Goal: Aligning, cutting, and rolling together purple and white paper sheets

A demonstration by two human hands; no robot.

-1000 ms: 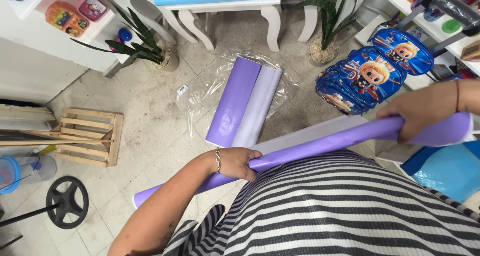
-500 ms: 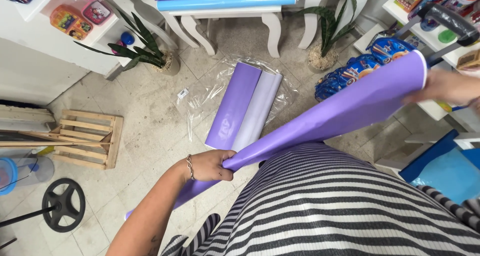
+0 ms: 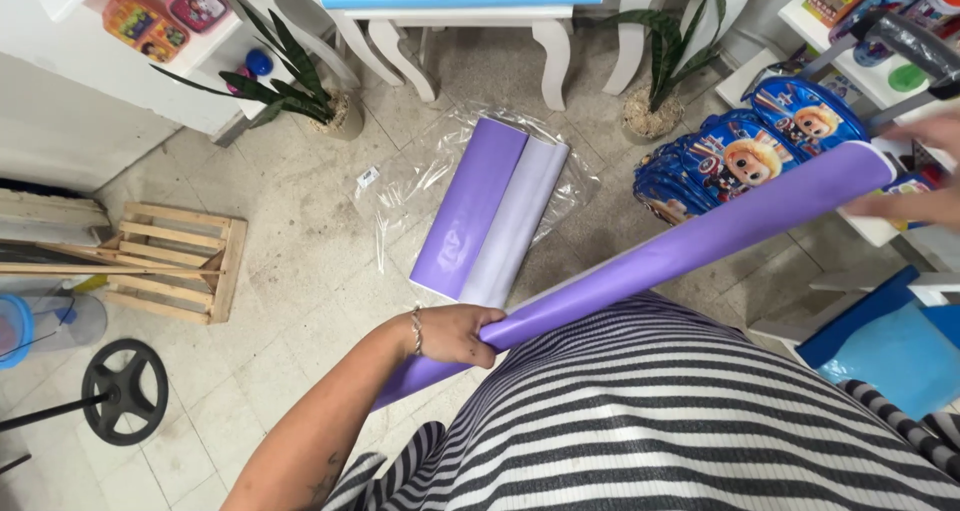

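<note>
Clamped in the left hand (image 3: 462, 334) is the lower part of a purple paper roll (image 3: 680, 256), the fingers wrapped fully round it just above a striped shirt (image 3: 660, 421). The far end of the roll is held by the right hand (image 3: 915, 206) at the picture's edge, blurred; its fingers lie on the paper, but how tightly it is gripped cannot be told. The roll is matt purple, slanting up to the right, with a pale inner edge showing. Below it, on the tiled floor (image 3: 290, 261), a folded purple and lilac sheet (image 3: 490, 211) is laid on clear plastic wrap (image 3: 420, 171). Blue cartoon backpacks (image 3: 740, 156) stand close behind the upper end. Compared with half a second ago, the paper is rolled narrower.
</note>
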